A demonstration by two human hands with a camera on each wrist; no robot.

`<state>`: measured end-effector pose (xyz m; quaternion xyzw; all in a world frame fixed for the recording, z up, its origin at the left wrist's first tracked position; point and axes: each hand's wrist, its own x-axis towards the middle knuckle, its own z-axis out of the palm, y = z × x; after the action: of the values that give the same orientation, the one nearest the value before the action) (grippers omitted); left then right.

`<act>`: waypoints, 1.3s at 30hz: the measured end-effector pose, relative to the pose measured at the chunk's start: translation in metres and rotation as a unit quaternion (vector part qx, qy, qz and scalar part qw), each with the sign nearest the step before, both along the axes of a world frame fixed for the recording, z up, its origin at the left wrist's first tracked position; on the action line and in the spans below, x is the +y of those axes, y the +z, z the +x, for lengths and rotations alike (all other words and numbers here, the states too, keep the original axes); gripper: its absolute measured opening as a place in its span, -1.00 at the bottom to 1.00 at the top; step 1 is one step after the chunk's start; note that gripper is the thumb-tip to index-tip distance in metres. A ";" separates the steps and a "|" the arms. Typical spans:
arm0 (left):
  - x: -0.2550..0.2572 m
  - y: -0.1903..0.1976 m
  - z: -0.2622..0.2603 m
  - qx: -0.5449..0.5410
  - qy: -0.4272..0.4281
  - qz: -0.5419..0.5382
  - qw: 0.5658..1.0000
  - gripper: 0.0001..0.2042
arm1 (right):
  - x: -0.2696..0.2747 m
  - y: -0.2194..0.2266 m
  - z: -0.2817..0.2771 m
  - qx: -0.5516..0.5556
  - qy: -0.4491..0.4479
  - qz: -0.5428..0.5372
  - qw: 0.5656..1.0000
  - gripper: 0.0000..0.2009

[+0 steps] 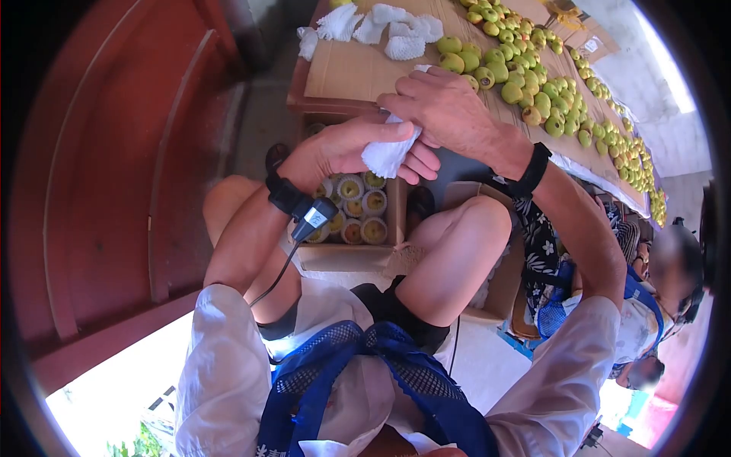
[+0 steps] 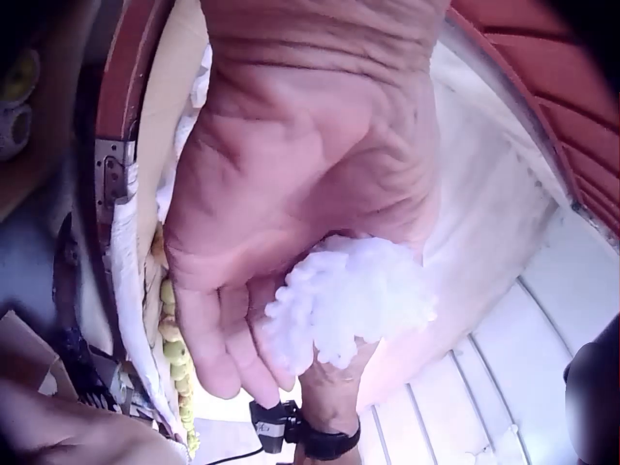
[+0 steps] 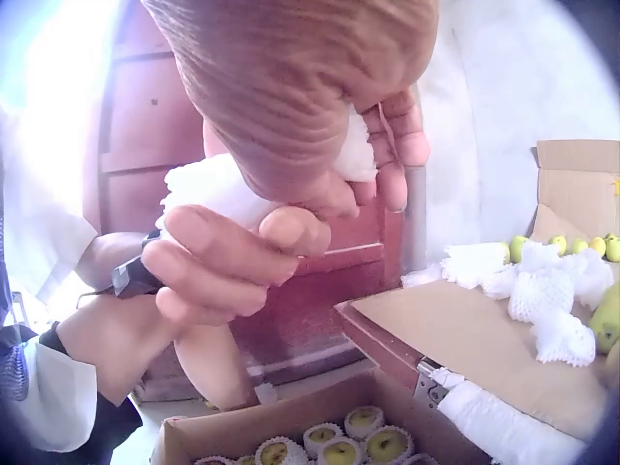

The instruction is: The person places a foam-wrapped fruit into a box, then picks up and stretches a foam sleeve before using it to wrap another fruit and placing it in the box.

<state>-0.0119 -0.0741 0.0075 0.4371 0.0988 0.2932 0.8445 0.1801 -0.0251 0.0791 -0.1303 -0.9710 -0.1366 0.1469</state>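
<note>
Both hands meet over an open carton, around a white foam net sleeve (image 1: pixel 387 158). My left hand (image 1: pixel 354 146) holds its lower end, thumb on top; its curled fingers show under the sleeve in the right wrist view. My right hand (image 1: pixel 449 107) grips the upper end, where white foam (image 3: pixel 356 150) shows between thumb and fingers. In the left wrist view the sleeve's ruffled end (image 2: pixel 354 300) pokes out from the palm. I cannot tell whether a fruit is inside it. Below, the carton (image 1: pixel 346 259) holds several apple-like fruits (image 1: pixel 352 186), each in a foam net.
A cardboard-topped table (image 1: pixel 343 72) stands ahead, with a pile of loose green fruits (image 1: pixel 525 76) and several spare foam sleeves (image 1: pixel 407 38). Another carton (image 1: pixel 495 282) is beside my right knee. A red door (image 1: pixel 114 167) stands at left; another person (image 1: pixel 640 327) sits at right.
</note>
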 end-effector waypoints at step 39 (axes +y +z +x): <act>-0.029 -0.046 0.035 0.313 0.275 0.663 0.621 -0.48 | -0.149 -0.070 0.041 0.298 -0.155 -0.928 0.163 -0.80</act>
<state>0.0235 -0.1034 -0.0387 0.8964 0.2520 0.3431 0.1233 0.2214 -0.1740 0.0092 -0.3491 -0.2206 0.8944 0.1717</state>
